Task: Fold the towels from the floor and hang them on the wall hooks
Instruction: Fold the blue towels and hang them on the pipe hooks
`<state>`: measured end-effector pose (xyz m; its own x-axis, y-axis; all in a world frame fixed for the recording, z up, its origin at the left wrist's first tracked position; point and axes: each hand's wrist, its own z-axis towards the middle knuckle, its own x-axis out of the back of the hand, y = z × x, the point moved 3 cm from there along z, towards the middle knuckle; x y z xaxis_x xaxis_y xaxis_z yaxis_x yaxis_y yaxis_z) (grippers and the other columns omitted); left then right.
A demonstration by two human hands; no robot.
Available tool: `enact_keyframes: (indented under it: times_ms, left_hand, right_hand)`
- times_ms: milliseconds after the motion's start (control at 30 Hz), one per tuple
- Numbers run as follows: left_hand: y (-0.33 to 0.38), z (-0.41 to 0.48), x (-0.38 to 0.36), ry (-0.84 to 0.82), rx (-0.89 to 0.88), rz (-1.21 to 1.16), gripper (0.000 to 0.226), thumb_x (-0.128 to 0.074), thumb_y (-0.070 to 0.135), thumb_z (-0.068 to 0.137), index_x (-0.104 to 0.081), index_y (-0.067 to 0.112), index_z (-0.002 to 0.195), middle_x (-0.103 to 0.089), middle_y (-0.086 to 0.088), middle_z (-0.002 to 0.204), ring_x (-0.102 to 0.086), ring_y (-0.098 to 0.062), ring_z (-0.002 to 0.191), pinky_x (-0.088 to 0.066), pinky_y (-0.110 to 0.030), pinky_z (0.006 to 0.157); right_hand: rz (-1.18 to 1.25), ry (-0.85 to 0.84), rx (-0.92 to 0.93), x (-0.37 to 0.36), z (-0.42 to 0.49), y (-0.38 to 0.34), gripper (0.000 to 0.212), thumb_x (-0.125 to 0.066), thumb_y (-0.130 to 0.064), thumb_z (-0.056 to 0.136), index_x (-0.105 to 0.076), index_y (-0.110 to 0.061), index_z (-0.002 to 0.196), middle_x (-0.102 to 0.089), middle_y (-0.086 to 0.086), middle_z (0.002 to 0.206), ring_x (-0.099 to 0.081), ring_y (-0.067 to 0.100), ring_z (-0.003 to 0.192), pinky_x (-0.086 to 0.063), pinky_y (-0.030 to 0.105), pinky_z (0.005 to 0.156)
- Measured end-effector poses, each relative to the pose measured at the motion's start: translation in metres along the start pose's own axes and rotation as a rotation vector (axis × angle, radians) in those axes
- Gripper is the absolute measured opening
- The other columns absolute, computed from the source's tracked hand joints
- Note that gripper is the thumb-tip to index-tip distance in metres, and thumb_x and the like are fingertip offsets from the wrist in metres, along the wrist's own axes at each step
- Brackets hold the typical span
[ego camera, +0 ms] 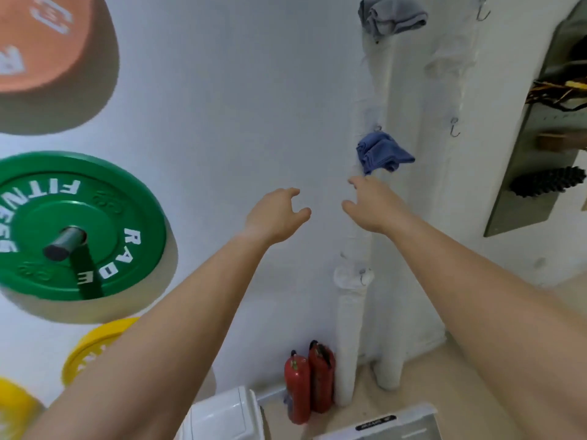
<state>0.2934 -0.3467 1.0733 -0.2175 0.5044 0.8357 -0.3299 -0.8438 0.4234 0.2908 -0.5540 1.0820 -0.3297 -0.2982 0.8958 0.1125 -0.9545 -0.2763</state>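
A folded blue towel [382, 152] hangs from a wall hook beside the white pipes. Higher up, a grey-blue towel [392, 17] hangs on another hook. A bare hook [455, 127] sits to the right of the blue towel, another bare hook [482, 11] near the top, and a low hook [362, 276] on the pipe. My right hand [370, 203] is just below the blue towel, fingers relaxed, holding nothing. My left hand [274, 214] hovers to its left, fingers loosely curled and empty.
White wrapped pipes [352, 312] run down the wall to the floor. Two red fire extinguishers [309, 384] stand at their base. Green [76, 227], orange and yellow weight plates hang on the left wall. A white bin [228, 414] stands below. A metal panel [533, 154] is at the right.
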Motion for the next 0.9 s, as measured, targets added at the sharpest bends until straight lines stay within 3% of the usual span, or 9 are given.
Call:
enact_keyframes:
  times_ms: [400, 667, 900]
  left_hand:
    - [-0.183, -0.236, -0.042, -0.295, 0.252, 0.120, 0.066, -0.057, 0.043, 0.091, -0.042, 0.013, 0.148, -0.047, -0.010, 0.151, -0.043, -0.027, 0.138, -0.039, -0.039, 0.111]
    - [-0.289, -0.384, -0.156, -0.461, 0.501, 0.103, 0.065, -0.056, 0.041, 0.091, -0.041, 0.015, 0.149, -0.047, -0.009, 0.149, -0.045, -0.029, 0.135, -0.043, -0.042, 0.105]
    - [-0.379, -0.506, -0.273, -0.595, 0.584, 0.063, 0.058, -0.059, 0.037, 0.091, -0.048, 0.011, 0.142, -0.053, -0.014, 0.139, -0.052, -0.033, 0.126, -0.046, -0.041, 0.102]
  right_hand:
    - [-0.026, -0.421, 0.087, -0.184, -0.180, -0.145, 0.065, -0.052, -0.040, 0.093, -0.034, -0.015, 0.151, -0.041, 0.013, 0.149, -0.040, 0.034, 0.136, -0.041, 0.050, 0.108]
    - [0.024, -0.691, 0.162, -0.362, -0.291, -0.157, 0.060, -0.052, -0.035, 0.093, -0.040, -0.012, 0.146, -0.046, 0.015, 0.144, -0.044, 0.037, 0.131, -0.042, 0.049, 0.106]
    - [0.038, -0.892, 0.108, -0.528, -0.418, -0.146, 0.054, -0.053, -0.034, 0.088, -0.049, -0.017, 0.138, -0.053, 0.014, 0.135, -0.052, 0.036, 0.120, -0.047, 0.048, 0.098]
